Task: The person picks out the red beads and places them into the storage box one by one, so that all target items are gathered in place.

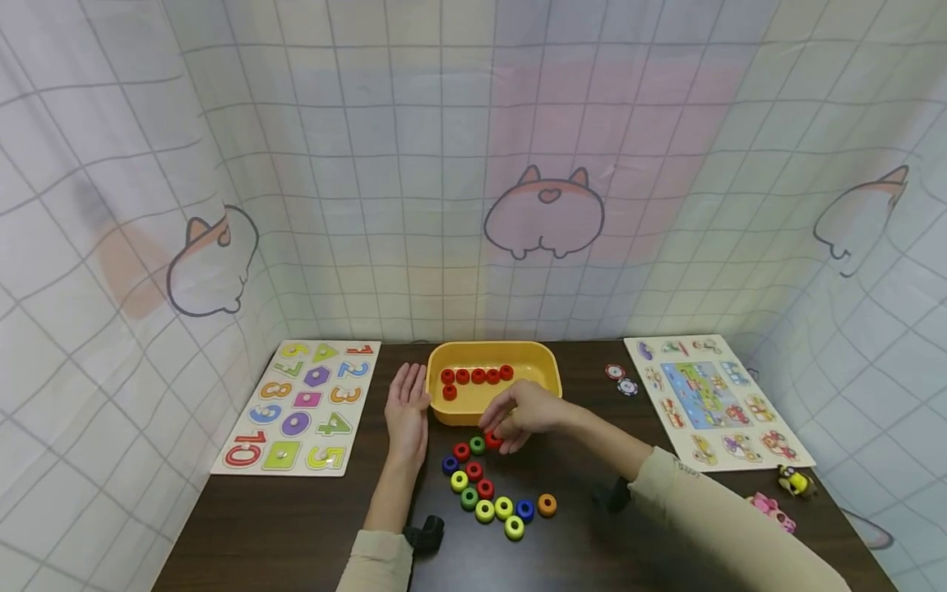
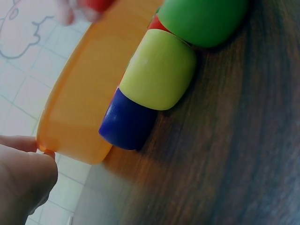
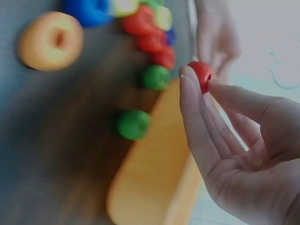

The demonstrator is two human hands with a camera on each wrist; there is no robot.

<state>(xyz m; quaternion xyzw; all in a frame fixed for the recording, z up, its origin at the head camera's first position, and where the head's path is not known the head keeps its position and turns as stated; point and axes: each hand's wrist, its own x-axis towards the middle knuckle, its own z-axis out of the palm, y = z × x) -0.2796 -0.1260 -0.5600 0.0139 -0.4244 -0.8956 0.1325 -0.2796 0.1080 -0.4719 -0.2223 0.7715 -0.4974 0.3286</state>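
Note:
My right hand pinches a red bead between thumb and fingertips, just in front of the yellow tray. The bead has a hole through it. My left hand lies along the tray's left side with fingers straight, its thumb at the rim. Inside the tray, several red beads form a row near the back, with another red bead in front of the row's left end. Loose beads are spread before the tray, among them a green bead, a blue bead and an orange bead.
A number puzzle board lies on the left of the dark table. To the right are a picture puzzle board, two poker chips, a yellow-and-black toy figure and a pink toy. A patterned curtain surrounds the table.

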